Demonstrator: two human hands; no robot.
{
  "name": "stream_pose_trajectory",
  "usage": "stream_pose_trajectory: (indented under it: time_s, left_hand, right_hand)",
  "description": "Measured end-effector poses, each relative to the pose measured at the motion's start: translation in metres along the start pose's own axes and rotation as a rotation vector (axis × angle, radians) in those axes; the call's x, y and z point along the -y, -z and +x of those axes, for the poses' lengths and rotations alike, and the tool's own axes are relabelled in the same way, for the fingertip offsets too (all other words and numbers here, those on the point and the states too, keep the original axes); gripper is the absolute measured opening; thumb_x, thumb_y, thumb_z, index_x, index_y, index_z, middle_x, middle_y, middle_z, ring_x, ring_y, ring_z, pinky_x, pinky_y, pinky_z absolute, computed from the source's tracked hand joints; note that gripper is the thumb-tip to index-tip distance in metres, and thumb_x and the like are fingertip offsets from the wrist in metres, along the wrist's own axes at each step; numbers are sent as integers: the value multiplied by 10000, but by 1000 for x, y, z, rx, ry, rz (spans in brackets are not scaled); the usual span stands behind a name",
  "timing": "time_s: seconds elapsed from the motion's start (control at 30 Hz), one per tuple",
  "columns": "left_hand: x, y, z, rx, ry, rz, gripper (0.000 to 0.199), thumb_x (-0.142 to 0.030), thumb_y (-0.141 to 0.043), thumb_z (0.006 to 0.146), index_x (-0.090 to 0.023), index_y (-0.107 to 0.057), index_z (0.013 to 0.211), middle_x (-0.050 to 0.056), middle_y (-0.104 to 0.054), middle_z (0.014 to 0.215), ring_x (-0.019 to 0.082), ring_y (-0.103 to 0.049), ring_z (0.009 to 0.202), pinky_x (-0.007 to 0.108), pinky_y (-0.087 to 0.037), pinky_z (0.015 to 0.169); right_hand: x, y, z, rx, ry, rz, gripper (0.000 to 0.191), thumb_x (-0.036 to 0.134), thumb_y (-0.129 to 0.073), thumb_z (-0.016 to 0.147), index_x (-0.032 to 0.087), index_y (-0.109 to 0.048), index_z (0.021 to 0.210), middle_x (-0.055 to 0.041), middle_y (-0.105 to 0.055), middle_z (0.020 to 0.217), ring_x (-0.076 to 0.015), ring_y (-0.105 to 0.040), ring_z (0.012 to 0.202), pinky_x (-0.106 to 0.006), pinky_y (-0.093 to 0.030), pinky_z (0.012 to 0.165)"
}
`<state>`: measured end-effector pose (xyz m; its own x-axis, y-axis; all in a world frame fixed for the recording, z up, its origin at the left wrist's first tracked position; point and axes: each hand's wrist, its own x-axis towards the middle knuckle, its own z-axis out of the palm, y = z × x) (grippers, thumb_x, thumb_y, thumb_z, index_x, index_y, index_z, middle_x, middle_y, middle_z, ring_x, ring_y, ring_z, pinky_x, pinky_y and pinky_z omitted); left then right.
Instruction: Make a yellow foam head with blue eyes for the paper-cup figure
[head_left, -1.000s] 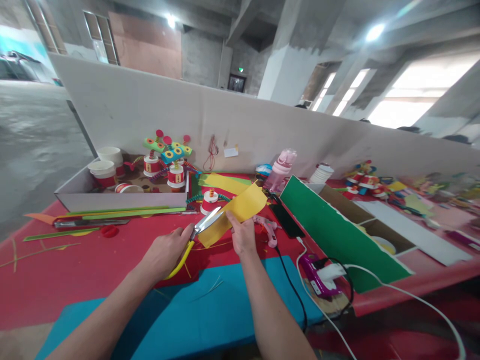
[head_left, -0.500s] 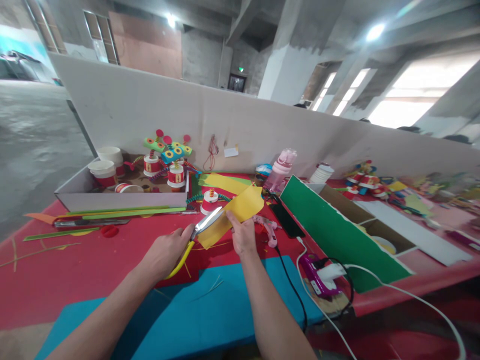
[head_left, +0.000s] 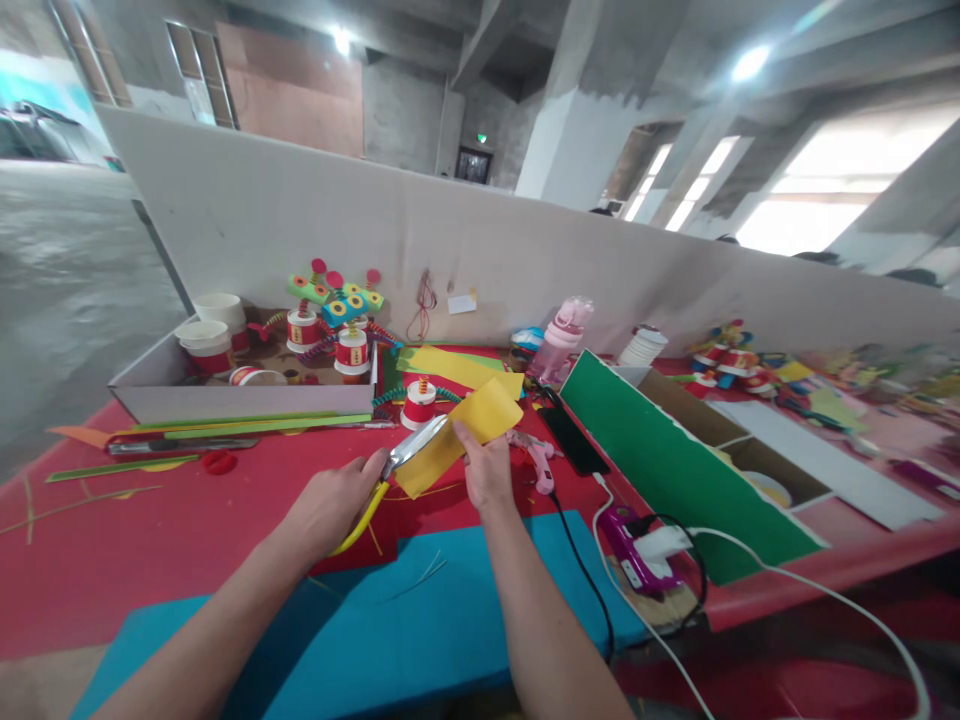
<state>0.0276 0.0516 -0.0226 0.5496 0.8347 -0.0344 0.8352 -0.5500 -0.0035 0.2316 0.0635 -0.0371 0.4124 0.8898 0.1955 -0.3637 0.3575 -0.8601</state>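
yellow paper (head_left: 491, 412) is up off the red table (head_left: 172, 540), right in front of the person, between the two hands. it is longer than it is wide, and its long way runs on a slant, from a near end on the left to a far end on the right. the right hand (head_left: 486, 470) is the nearer one, for it touches the paper: it pinches the near long side, about halfway along, with one digit on top and the rest mostly hidden. the left hand (head_left: 337, 508) is off to the left of the paper, curled round the yellow grips of the scissors (head_left: 367, 520). the paper lies ahead of that hand and to its right, so only the blades (head_left: 416, 440) get to it. they point away and to the right, on nearly the same slant as the paper, along its far left edge. that line-up, blade beside edge, seems to be what matters most. i cannot tell if the paper is between the blades or just under them. a cup toy (head_left: 418, 404) sits just past the blades, and a pink glue gun (head_left: 538, 465) lies just right of the right hand.
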Motion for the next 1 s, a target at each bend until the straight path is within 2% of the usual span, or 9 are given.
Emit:
stream_pose_trajectory:
  time_s: [0.23,0.43,0.63,0.8,1.0]
  left_hand:
    - [0,1,1,26,15,-16,371,-211,-321,891,-204,-308,1262,120,-627,972,234,-646,789,286,-464,613]
    - [0,2,1,21,7,1,396,-207,-311,887,-196,-305,1283,137,-621,1015,253,-645,797,301,-464,599]
    - [1,0,1,5,7,-18,408,-226,-303,897,-204,-298,1305,133,-617,985,241,-639,780,307,-471,618]
    - [2,-1,2,2,-9,-37,377,-228,-286,902,-198,-323,1276,143,-606,1039,243,-639,796,303,-466,605]
    - [3,-3,2,-36,-23,-39,413,-213,-311,892,-206,-275,1304,137,-602,1069,242,-641,813,289,-451,591]
  right_hand:
    - [0,1,-1,13,-2,-15,453,301,-757,646,151,-646,1059,-89,-704,1056,-233,-649,986,-386,-522,884]
    - [5,8,2,-50,-5,24,534,326,-731,673,199,-583,1170,-71,-676,1130,-218,-659,971,-390,-528,868]
    - [9,14,7,-24,47,-23,533,366,-739,654,158,-613,1129,-94,-712,1025,-243,-654,981,-391,-527,851]
    - [7,13,6,-18,42,-52,536,338,-749,657,144,-610,1137,-99,-695,1081,-243,-623,1057,-408,-500,916]
    - [4,6,2,6,10,-14,476,308,-771,634,137,-649,1061,-98,-702,1061,-247,-644,1015,-406,-503,913]
